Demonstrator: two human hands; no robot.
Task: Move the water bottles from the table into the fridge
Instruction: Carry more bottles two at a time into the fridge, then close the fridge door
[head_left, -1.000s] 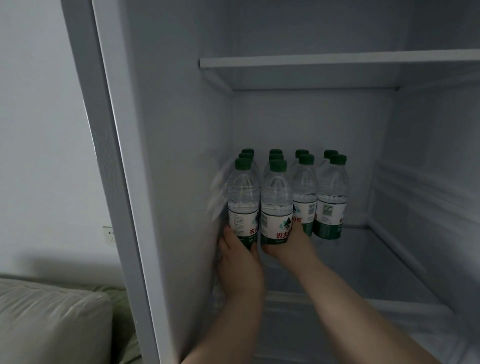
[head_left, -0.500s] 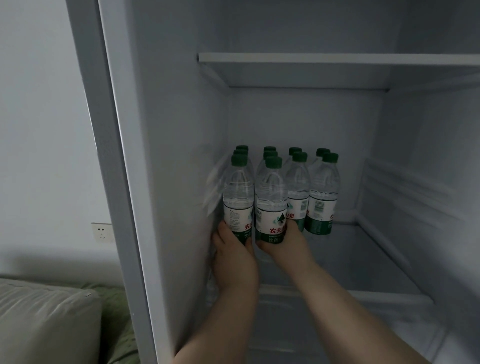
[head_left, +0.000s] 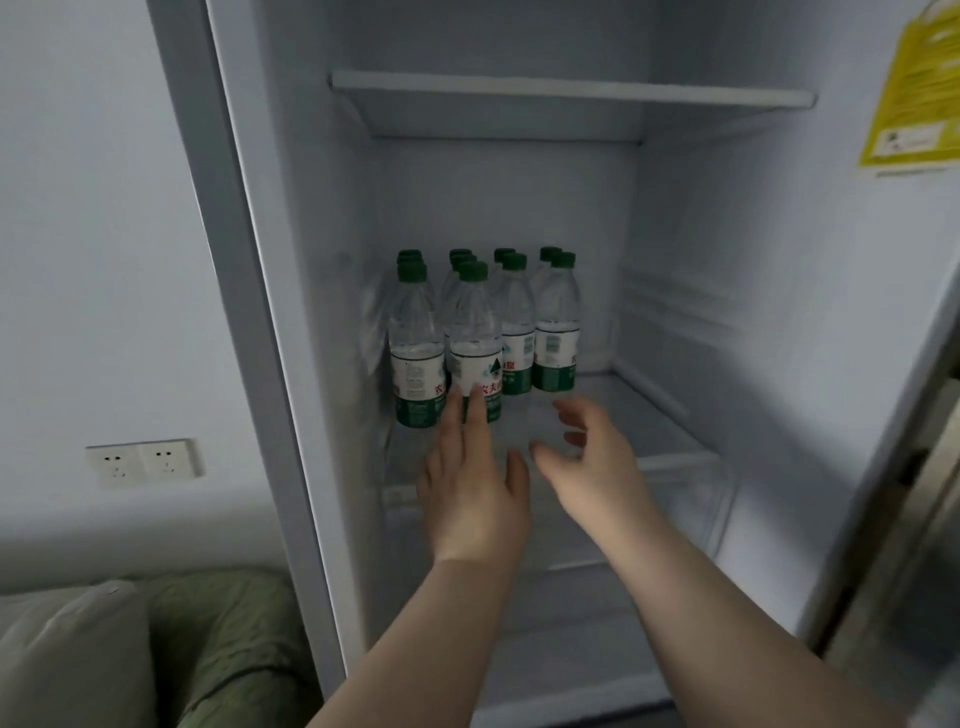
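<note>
Head view: clear green-capped plastic water bottles (head_left: 470, 332) stand left on the white fridge shelf (head_left: 649, 415). My left hand (head_left: 467, 488) touches them with flat fingers; my right hand (head_left: 592, 457) is spread, empty. I think they're placed; next, fetch more.

Place: you're in a home, likely a living room.
Signs: your fridge (head_left: 701, 260) stands beside a cushioned sofa (head_left: 67, 660) and wall sockets (head_left: 143, 460).
</note>
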